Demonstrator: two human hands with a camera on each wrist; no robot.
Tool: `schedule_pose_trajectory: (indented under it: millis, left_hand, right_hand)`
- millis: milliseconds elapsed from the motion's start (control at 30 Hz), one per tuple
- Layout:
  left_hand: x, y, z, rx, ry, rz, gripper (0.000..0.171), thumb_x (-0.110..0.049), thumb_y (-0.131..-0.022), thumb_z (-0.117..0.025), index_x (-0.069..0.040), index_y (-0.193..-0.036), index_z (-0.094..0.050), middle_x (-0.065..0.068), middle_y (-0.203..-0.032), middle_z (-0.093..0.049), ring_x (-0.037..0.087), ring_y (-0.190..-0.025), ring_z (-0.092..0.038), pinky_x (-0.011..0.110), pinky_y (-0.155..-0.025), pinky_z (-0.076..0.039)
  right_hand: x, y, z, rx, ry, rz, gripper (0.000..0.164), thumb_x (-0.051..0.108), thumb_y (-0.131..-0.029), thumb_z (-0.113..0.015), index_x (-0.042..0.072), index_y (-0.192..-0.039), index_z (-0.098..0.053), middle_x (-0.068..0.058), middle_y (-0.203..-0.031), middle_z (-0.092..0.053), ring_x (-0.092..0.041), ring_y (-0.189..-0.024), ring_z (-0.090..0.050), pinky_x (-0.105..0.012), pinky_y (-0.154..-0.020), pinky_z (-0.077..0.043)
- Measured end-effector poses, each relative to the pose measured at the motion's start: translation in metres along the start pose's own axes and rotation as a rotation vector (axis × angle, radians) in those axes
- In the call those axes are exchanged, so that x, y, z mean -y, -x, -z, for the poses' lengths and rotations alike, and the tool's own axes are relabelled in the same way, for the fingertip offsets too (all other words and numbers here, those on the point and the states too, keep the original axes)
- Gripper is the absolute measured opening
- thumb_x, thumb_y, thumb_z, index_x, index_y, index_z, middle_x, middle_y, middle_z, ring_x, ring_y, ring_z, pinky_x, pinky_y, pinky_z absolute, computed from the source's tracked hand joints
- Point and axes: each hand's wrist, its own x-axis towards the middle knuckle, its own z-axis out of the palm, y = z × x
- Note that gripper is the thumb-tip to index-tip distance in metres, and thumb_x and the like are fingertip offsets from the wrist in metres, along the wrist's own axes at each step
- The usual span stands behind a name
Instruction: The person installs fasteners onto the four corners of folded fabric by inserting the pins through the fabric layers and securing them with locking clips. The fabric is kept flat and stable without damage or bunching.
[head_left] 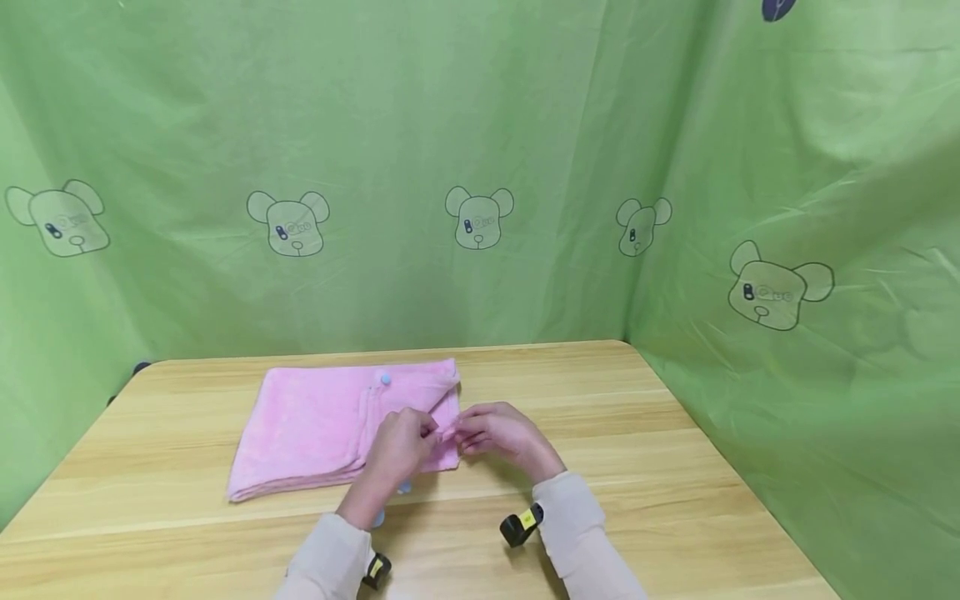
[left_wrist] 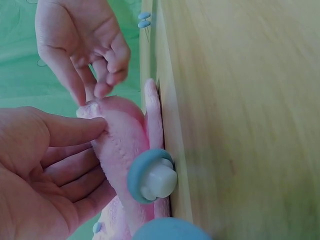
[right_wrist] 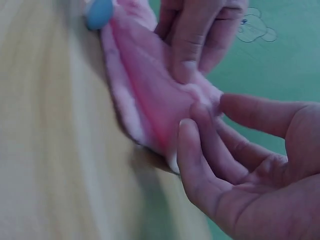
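Observation:
A pink plush cloth [head_left: 307,421] lies folded on the table, its right end lifted in both hands. My left hand [head_left: 397,446] pinches a raised edge of it between thumb and fingers. Opposite, my right hand [head_left: 504,432] pinches the corner of the same flap between thumb and fingertips, close to the left fingertips. In the right wrist view the flap [right_wrist: 150,85] stands up from the layer beneath. A blue round-headed piece [head_left: 386,378] sits on the cloth's upper part. The left wrist view shows a blue ring-shaped piece with a white knob [left_wrist: 160,177] beside the cloth.
Small blue pieces [head_left: 405,487] lie on the table by my left forearm, with another blue piece [head_left: 378,517] nearer me. The wooden table [head_left: 637,517] backs onto green curtains [head_left: 390,108] printed with bear heads. Each wrist carries a black camera [head_left: 517,527].

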Motion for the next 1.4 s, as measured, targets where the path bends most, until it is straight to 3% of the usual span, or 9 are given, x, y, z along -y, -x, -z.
schedule_pose_trajectory:
  millis: [167, 367, 567, 733, 833, 933, 1000, 1167, 1400]
  left_hand:
    - [-0.001, 0.0, 0.001, -0.018, 0.014, -0.012, 0.006, -0.006, -0.082, -0.076, -0.005, -0.077, -0.074, -0.001, -0.062, -0.064, 0.004, -0.046, -0.05, 0.021, -0.044, -0.047]
    - [0.0, -0.002, 0.002, -0.033, 0.024, 0.005, 0.006, -0.007, -0.083, -0.076, -0.004, -0.077, -0.073, 0.001, -0.065, -0.066, 0.006, -0.05, -0.052, 0.022, -0.048, -0.049]
    - [0.002, -0.003, 0.002, -0.051, 0.016, 0.008, 0.005, -0.005, -0.082, -0.075, -0.004, -0.077, -0.073, 0.003, -0.067, -0.068, 0.006, -0.052, -0.053, 0.024, -0.051, -0.051]
    - [0.002, -0.002, 0.003, -0.057, 0.022, 0.007, 0.006, -0.005, -0.082, -0.075, -0.004, -0.076, -0.072, 0.003, -0.065, -0.067, 0.006, -0.05, -0.052, 0.023, -0.049, -0.051]
    - [0.002, -0.002, 0.004, -0.055, 0.023, 0.015, 0.008, -0.005, -0.082, -0.075, -0.005, -0.075, -0.072, 0.0, -0.062, -0.065, 0.006, -0.048, -0.051, 0.023, -0.047, -0.049]
    - [0.002, -0.001, 0.004, -0.053, 0.026, 0.026, 0.008, -0.005, -0.082, -0.075, -0.005, -0.074, -0.071, -0.001, -0.06, -0.063, 0.006, -0.046, -0.05, 0.022, -0.045, -0.048]
    - [0.001, -0.001, 0.005, -0.053, 0.026, 0.036, 0.008, -0.006, -0.082, -0.075, -0.005, -0.075, -0.072, -0.001, -0.06, -0.063, 0.006, -0.047, -0.05, 0.022, -0.045, -0.048]
    - [0.001, -0.001, 0.004, -0.048, 0.025, 0.04, 0.005, -0.007, -0.082, -0.075, -0.004, -0.078, -0.072, 0.0, -0.062, -0.064, 0.006, -0.048, -0.051, 0.022, -0.046, -0.049]
    - [0.002, -0.001, 0.003, -0.046, 0.015, 0.048, 0.005, -0.008, -0.082, -0.075, -0.005, -0.079, -0.073, 0.003, -0.067, -0.067, 0.006, -0.05, -0.053, 0.023, -0.049, -0.051]
  right_hand:
    - [0.009, 0.005, 0.012, -0.124, 0.128, 0.007, 0.026, 0.008, -0.096, -0.057, -0.015, -0.109, -0.061, -0.025, -0.093, -0.065, -0.029, -0.079, -0.064, -0.033, -0.073, -0.058]
    - [0.011, 0.011, 0.028, -0.289, 0.294, -0.01, 0.021, 0.01, -0.093, -0.062, -0.011, -0.091, -0.064, -0.012, -0.068, -0.063, -0.017, -0.058, -0.06, -0.026, -0.053, -0.054]
    - [0.007, 0.019, 0.048, -0.399, 0.508, -0.082, 0.023, 0.014, -0.09, -0.067, -0.005, -0.079, -0.061, -0.009, -0.062, -0.062, -0.018, -0.054, -0.06, -0.032, -0.055, -0.056]
    - [0.006, 0.028, 0.061, -0.416, 0.719, -0.222, 0.033, 0.022, -0.089, -0.07, 0.004, -0.064, -0.056, -0.005, -0.054, -0.056, -0.013, -0.046, -0.051, -0.025, -0.047, -0.045]
    - [0.006, 0.031, 0.064, -0.404, 0.75, -0.304, 0.034, 0.024, -0.087, -0.071, 0.004, -0.065, -0.055, -0.005, -0.054, -0.054, -0.014, -0.046, -0.049, -0.023, -0.044, -0.044]
    - [0.004, 0.031, 0.063, -0.362, 0.717, -0.349, 0.028, 0.022, -0.087, -0.072, -0.001, -0.077, -0.059, -0.012, -0.064, -0.06, -0.019, -0.05, -0.058, -0.027, -0.047, -0.053]
    - [0.003, 0.03, 0.06, -0.332, 0.706, -0.357, 0.025, 0.019, -0.086, -0.071, -0.003, -0.083, -0.061, -0.015, -0.069, -0.062, -0.022, -0.054, -0.062, -0.029, -0.049, -0.056]
    - [-0.002, 0.025, 0.051, -0.311, 0.752, -0.305, 0.015, 0.008, -0.082, -0.069, -0.002, -0.08, -0.058, -0.012, -0.067, -0.061, -0.019, -0.05, -0.06, -0.025, -0.046, -0.053]
    - [-0.003, 0.018, 0.04, -0.31, 0.819, -0.259, 0.02, 0.008, -0.08, -0.072, 0.004, -0.071, -0.055, -0.008, -0.064, -0.06, -0.016, -0.053, -0.057, -0.024, -0.05, -0.05]
